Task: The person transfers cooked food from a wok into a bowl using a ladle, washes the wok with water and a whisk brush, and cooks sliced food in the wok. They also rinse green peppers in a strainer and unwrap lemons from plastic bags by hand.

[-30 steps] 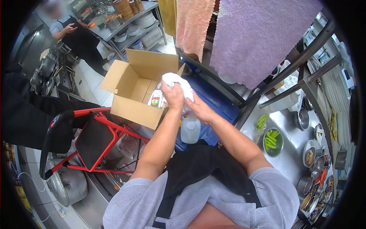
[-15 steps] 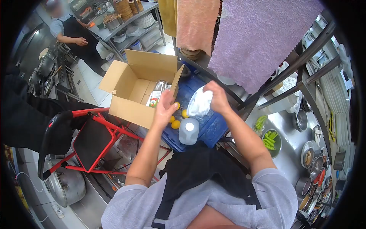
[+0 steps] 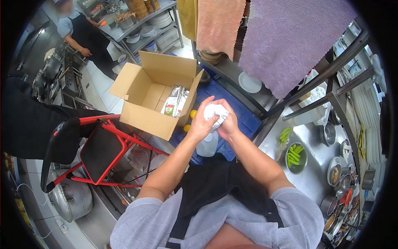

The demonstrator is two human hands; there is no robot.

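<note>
A crumpled white bundle point(image 3: 216, 113) is squeezed between my two hands; whether it is cloth or thin plastic I cannot tell. My left hand point(image 3: 200, 125) presses it from the left, thumb across its front. Curled around its other side is my right hand point(image 3: 229, 125). Just below them stands a translucent plastic jug point(image 3: 207, 147), its top partly hidden by my hands. Yellow lemons point(image 3: 193, 114) lie by my left wrist on a blue plastic surface point(image 3: 245, 116). An open cardboard box point(image 3: 151, 123) to the left holds silvery packets point(image 3: 176, 98).
A red-framed folding chair point(image 3: 103, 153) stands left, near a large metal pot point(image 3: 71, 199). On the steel counter at right sits a bowl of green peppers point(image 3: 295, 157) among several bowls. Towels point(image 3: 290, 41) hang ahead. A person in a dark apron point(image 3: 88, 37) stands far left.
My hands have come together around the white bundle, which is now balled up. Before, my right hand held it hanging loosely while my left hand was apart and empty.
</note>
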